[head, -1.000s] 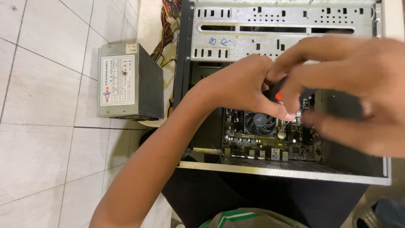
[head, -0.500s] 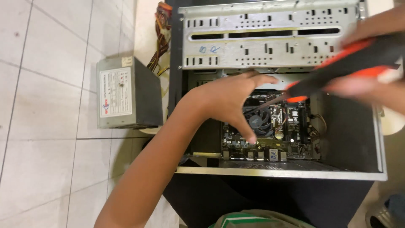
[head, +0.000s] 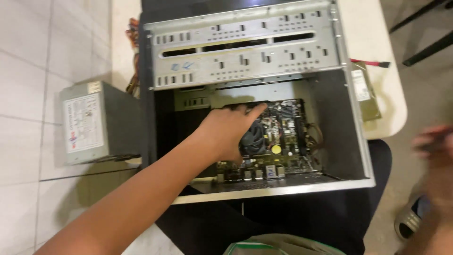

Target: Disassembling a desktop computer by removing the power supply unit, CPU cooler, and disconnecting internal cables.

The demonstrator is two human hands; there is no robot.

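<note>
Gone from over the case is the right hand (head: 436,156), which half a second ago held a red-handled tool above the board; it now sits far out at the right edge of the head view, a blur beside the case wall. Whether it grips anything cannot be told.

Seen from the head camera, the left hand (head: 231,134) reaches into the open computer case (head: 349,141), palm down on the motherboard (head: 283,137). Its fingers are loosely spread, the index finger stretched toward the board's upper edge, holding nothing. The hand covers part of the round cooler fan (head: 255,139), which lies just right of the palm; a yellow coin-like disc (head: 276,149) sits further right, near the fan. The board's long axis runs roughly up and down the picture, and the left hand is plainly the nearer one.

Outside the case, a grey power supply unit (head: 94,123) rests on the tiled floor (head: 28,94), left of the case wall.
</note>
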